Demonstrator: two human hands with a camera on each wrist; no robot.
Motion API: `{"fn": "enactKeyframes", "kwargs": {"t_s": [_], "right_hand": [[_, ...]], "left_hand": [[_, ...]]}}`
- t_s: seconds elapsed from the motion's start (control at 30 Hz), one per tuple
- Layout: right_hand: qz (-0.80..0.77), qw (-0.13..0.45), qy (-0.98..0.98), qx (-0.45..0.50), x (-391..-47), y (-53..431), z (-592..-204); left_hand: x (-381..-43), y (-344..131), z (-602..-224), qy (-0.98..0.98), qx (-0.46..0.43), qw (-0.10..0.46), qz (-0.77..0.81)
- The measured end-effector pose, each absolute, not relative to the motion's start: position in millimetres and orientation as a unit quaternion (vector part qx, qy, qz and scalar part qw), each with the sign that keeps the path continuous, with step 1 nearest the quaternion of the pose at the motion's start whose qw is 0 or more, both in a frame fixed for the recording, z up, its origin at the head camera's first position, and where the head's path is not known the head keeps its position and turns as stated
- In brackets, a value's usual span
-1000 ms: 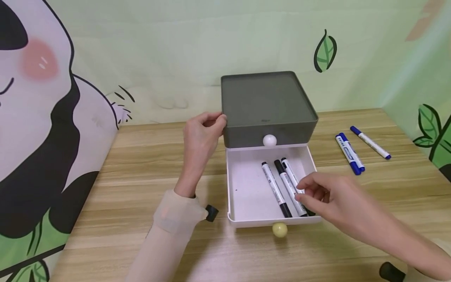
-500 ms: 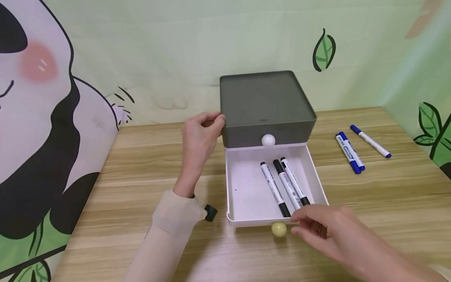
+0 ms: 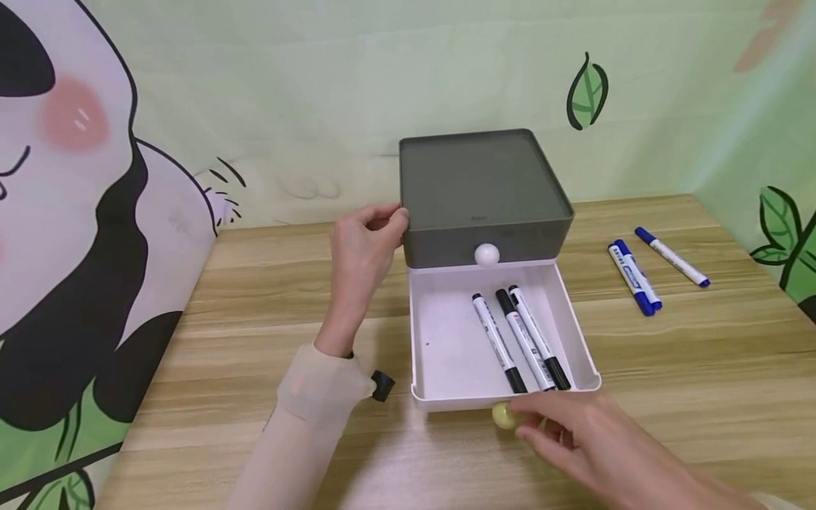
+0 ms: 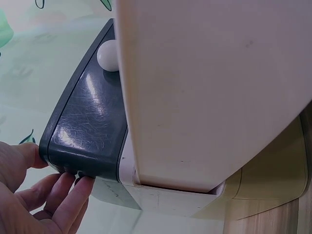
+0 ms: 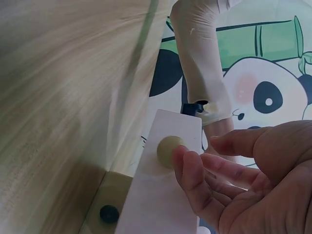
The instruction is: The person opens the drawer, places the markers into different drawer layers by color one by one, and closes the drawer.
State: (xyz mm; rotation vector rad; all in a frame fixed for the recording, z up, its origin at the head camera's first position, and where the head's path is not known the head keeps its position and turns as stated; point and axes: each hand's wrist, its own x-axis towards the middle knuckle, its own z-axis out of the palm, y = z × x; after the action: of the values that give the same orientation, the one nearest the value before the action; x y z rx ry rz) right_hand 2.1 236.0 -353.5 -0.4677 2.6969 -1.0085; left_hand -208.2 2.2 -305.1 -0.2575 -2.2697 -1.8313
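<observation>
White plastic drawer (image 3: 441, 354) is jutting from beneath a dark-grey square plastic box (image 3: 487, 180); three black-capped white plastic markers (image 3: 524, 338) are lying inside. Left hand (image 3: 363, 244) is pinching the box's near-left corner. Right hand (image 3: 589, 443), loosely curved, is hanging by a round pale-yellow knob (image 3: 502, 416), contact unclear. Off-centre pushing would be risking a jammed drawer.

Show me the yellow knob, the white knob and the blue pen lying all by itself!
Yellow knob (image 5: 168, 148): right wrist view, on its rounded front.
White knob (image 3: 487, 255): head view, middle of the ball.
Blue pen (image 3: 672, 257): head view, on its white barrel.
</observation>
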Motion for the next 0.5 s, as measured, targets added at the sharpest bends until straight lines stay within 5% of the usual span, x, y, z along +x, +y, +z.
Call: {"fn": "enactKeyframes", "kwargs": {"t_s": [0.37,0.5], "right_hand": [[-0.345,0.079,0.921,-0.162,2,230,-369],[-0.351,-0.006,0.917,-0.191,4,226,-376]], "left_hand": [[-207,3,-303,-0.776,-0.085,0.107,-0.616],[-207,3,-304,-0.774,-0.085,0.107,-0.618]]}}
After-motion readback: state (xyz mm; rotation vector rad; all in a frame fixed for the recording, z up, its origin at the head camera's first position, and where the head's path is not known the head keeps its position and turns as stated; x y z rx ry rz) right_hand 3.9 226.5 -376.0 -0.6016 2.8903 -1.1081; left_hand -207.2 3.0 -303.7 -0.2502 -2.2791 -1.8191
